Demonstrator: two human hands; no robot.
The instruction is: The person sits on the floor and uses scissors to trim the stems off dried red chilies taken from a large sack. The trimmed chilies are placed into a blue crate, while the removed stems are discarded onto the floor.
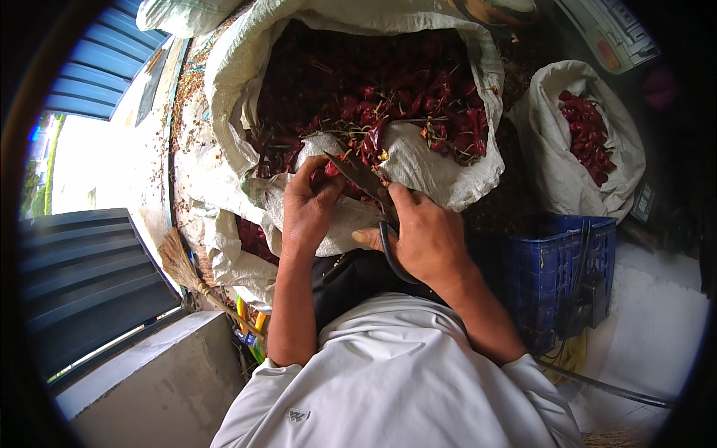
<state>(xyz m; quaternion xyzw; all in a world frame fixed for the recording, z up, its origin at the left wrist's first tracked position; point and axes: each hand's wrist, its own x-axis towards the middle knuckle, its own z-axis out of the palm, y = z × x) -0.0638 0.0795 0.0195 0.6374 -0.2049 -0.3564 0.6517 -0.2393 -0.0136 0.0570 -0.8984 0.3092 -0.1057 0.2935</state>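
My right hand (428, 235) grips a pair of scissors (361, 178) with dark blades and black handles. The blades point up and left, parted at their tips, close to my left hand (311, 204). Pinched between the thumb and fingers of that hand is a dried red chili pepper (329, 168), partly hidden by the fingers. Both hands are over the near rim of a large white woven sack (465, 182). Many dried red chilies (369, 73) with pale stems fill it; some lie just beyond the blades.
At the right stand a smaller white sack (538, 129) of red chilies and a blue plastic crate (560, 263). A straw broom (182, 260) leans at the left near a dark slatted panel (95, 280). Stem scraps (193, 73) litter the floor beside the big sack.
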